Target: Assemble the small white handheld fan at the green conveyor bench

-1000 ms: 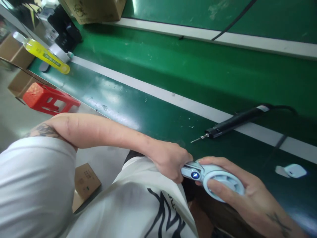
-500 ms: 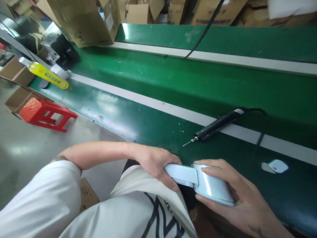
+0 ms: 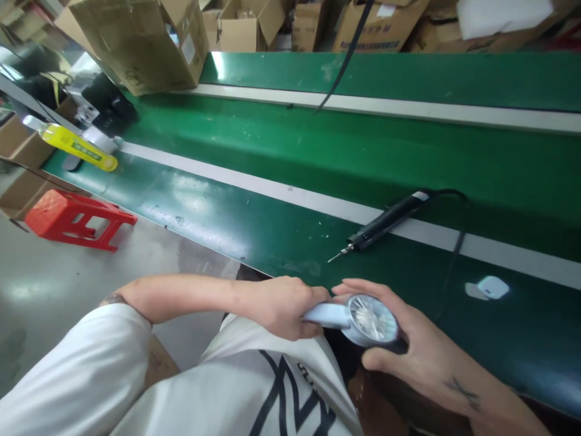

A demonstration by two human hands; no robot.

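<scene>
A light-blue handheld fan [image 3: 372, 319] is held low over the near edge of the green work surface, its round, slatted head facing up. My left hand [image 3: 285, 307] is closed around the fan's handle. Around the far and right sides of the head curves my right hand [image 3: 415, 336], thumb below and fingers above, gripping its rim. Just beyond the hands lies a black electric screwdriver [image 3: 385, 223] with its bit pointing left. Right of it, a small pale rounded piece [image 3: 494, 287] rests on the green surface.
A yellow-labelled bottle [image 3: 79, 147] lies at the far left near dark equipment [image 3: 102, 100]. The red stool [image 3: 77, 218] stands on the floor at left. A big cardboard box [image 3: 145, 51] sits on the bench, with more boxes [image 3: 245, 30] behind. A dark cable [image 3: 345, 63] hangs down.
The fan has been turned over, from its smooth back to its slatted face. My left hand now wraps the handle, and my right hand has shifted around the head. The view has swung slightly.
</scene>
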